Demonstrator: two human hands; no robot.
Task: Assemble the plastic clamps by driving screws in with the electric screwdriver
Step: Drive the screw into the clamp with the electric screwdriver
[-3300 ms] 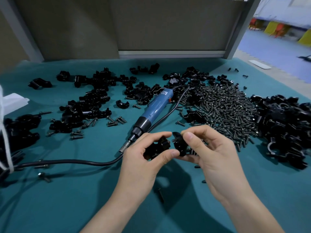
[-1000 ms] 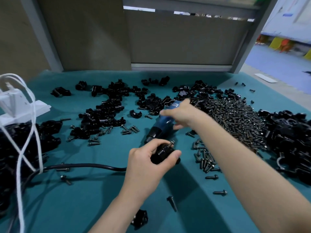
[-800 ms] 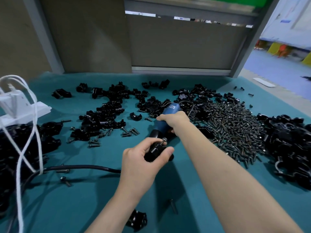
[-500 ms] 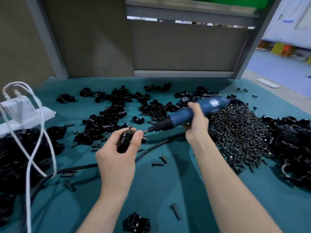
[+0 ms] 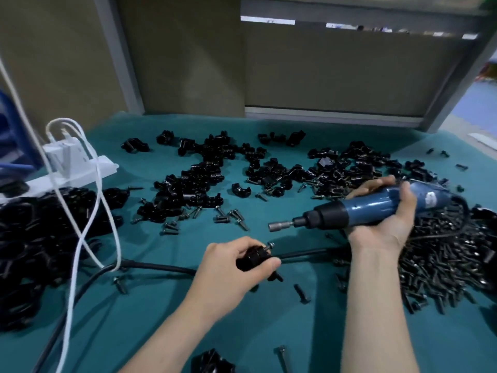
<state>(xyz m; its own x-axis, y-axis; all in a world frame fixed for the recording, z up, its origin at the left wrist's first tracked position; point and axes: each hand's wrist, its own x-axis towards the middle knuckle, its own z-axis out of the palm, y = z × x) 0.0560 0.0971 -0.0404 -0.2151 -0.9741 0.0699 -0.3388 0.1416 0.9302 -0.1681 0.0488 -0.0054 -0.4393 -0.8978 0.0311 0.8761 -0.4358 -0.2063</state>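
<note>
The grip of the left hand (image 5: 231, 267) is curled around a black plastic clamp (image 5: 252, 258) at centre frame, a screw (image 5: 269, 246) standing out of its top. The right hand (image 5: 387, 219) wraps the blue electric screwdriver (image 5: 371, 205) above and right, its bit (image 5: 279, 226) apart from the screw. Loose clamp parts (image 5: 199, 181) and a heap of screws (image 5: 443, 259) litter the teal worktop (image 5: 166, 305).

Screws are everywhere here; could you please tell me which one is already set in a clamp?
The screw poking from the clamp in the left hand; all the others lie loose on the cloth.
</note>
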